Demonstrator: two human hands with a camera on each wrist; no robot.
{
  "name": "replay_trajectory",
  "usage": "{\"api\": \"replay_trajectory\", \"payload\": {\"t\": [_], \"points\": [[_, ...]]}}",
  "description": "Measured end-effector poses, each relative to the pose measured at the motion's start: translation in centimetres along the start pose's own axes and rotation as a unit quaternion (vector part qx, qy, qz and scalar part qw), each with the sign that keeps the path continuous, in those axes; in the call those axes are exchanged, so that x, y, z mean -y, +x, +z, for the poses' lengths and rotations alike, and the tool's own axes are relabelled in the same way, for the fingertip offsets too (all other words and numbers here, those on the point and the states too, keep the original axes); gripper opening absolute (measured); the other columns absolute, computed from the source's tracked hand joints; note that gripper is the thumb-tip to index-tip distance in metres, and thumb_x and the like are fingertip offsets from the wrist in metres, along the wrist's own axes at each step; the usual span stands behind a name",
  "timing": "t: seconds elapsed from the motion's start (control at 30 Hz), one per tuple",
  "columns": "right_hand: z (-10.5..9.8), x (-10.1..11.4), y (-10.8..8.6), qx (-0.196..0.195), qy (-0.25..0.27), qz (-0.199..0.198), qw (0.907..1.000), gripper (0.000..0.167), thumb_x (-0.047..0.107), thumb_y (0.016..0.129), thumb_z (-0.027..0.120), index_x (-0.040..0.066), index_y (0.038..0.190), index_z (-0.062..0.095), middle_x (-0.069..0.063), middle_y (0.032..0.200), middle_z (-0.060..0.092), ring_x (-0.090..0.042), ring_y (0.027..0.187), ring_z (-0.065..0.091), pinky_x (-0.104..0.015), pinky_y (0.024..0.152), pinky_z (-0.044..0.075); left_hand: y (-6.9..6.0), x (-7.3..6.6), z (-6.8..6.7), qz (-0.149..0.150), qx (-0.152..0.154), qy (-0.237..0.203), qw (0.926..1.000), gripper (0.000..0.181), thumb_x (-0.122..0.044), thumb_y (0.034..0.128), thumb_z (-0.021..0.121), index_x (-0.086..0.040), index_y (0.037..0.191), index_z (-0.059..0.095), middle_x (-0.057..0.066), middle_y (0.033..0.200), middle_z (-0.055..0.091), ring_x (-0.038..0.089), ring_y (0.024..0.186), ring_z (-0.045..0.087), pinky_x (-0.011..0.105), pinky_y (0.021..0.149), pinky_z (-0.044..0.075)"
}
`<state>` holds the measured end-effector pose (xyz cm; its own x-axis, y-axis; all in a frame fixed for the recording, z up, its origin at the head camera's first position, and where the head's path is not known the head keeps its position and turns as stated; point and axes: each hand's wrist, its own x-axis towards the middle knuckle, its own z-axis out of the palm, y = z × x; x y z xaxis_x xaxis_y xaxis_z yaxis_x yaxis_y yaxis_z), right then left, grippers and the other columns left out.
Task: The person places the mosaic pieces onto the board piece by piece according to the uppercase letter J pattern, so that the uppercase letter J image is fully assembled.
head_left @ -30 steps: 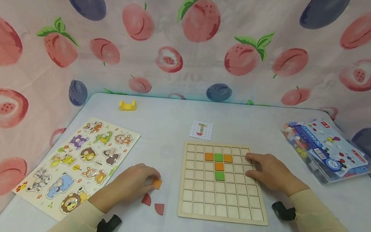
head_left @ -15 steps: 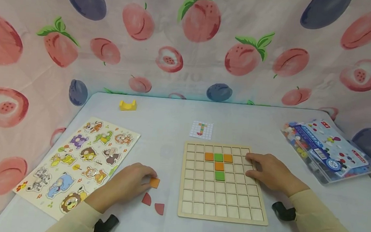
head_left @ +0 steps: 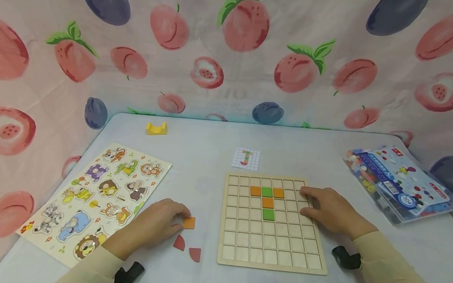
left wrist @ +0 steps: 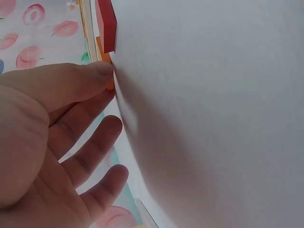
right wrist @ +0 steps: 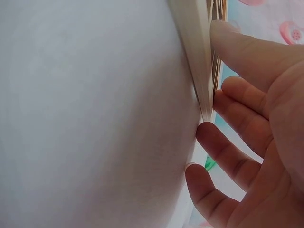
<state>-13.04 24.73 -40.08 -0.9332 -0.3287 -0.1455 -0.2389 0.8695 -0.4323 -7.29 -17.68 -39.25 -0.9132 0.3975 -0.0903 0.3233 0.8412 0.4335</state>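
Between thumb and forefinger, my left hand (head_left: pixel 157 223) pinches an orange square tile (head_left: pixel 189 222) at the table surface, left of the wooden grid board (head_left: pixel 272 267). Two red quarter-round pieces (head_left: pixel 179 242) (head_left: pixel 194 254) lie just below that tile; one red piece (left wrist: pixel 107 26) shows close to the thumb in the left wrist view. My right hand (head_left: pixel 335 212) rests on the board's right edge, thumb and fingers loosely extended. Set in the board are orange tiles (head_left: pixel 267 203) and green tiles (head_left: pixel 268 215), arranged in a T shape.
A small pattern card (head_left: pixel 246 159) lies behind the board. On the left is an animal puzzle board (head_left: pixel 121 190), with a yellow block (head_left: pixel 156 129) behind it. A clear box of colourful parts (head_left: pixel 404 184) stands at the right, beyond my right hand.
My left hand has shifted slightly left with the orange tile, which now sits straighter rather than tilted. The right hand and the board stay where they were.
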Motion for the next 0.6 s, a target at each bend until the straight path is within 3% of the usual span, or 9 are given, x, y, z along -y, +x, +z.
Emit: {"api": "replay_trajectory", "payload": {"t": [0.43, 0.6], "points": [[0.15, -0.14, 0.06, -0.002, -0.004, 0.001, 1.0, 0.06, 0.031, 0.091, 0.074, 0.002, 0.141, 0.055, -0.024, 0.137, 0.056, -0.048, 0.127, 0.047, -0.063, 0.104, 0.035, 0.56, -0.42, 0.3, 0.005, 0.016, -0.006, 0.9998, 0.023, -0.007, 0.0827, 0.079, -0.012, 0.105, 0.074, -0.003, 0.103, 0.069, 0.018, 0.101, 0.06, 0.042, 0.094, 0.049], [0.16, -0.17, 0.05, -0.002, -0.004, 0.001, 1.0, 0.061, 0.031, 0.091, 0.074, 0.003, 0.141, 0.056, -0.024, 0.137, 0.056, -0.048, 0.127, 0.047, -0.063, 0.104, 0.036, 0.69, -0.72, 0.51, 0.01, 0.01, 0.005, 0.9999, 0.022, -0.009, 0.0824, 0.079, -0.013, 0.103, 0.074, -0.003, 0.101, 0.069, 0.017, 0.098, 0.059, 0.041, 0.091, 0.05]]}}
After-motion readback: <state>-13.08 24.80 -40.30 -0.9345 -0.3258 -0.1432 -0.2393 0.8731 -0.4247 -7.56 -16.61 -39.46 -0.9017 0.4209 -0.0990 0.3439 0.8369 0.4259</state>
